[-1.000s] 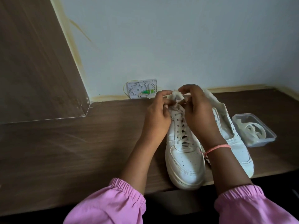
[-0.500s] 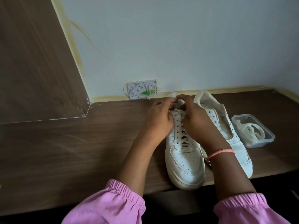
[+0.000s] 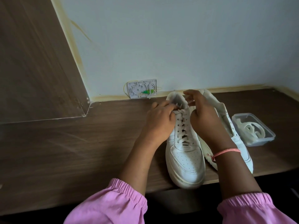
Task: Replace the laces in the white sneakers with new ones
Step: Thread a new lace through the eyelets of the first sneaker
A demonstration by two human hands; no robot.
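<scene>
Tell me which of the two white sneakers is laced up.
The sneaker nearer the person's left, standing upright with its toe over the table edge, has laces crossing its eyelets. The other sneaker, tipped beside the plastic container, shows none.

The left hand (image 3: 159,120) covers the near sneaker's (image 3: 186,157) collar on that side, and its curled fingertips hide the lace (image 3: 182,126) ends they pinch, so how the ends are tied or tucked beneath them cannot be told. The right hand (image 3: 204,117) and its wrist hide most of the far sneaker's (image 3: 226,120) eyelet rows and tongue behind the fingers; whether that shoe carries any lace cannot be told. Both pink sleeves (image 3: 113,206) are cut off by the bottom edge.
</scene>
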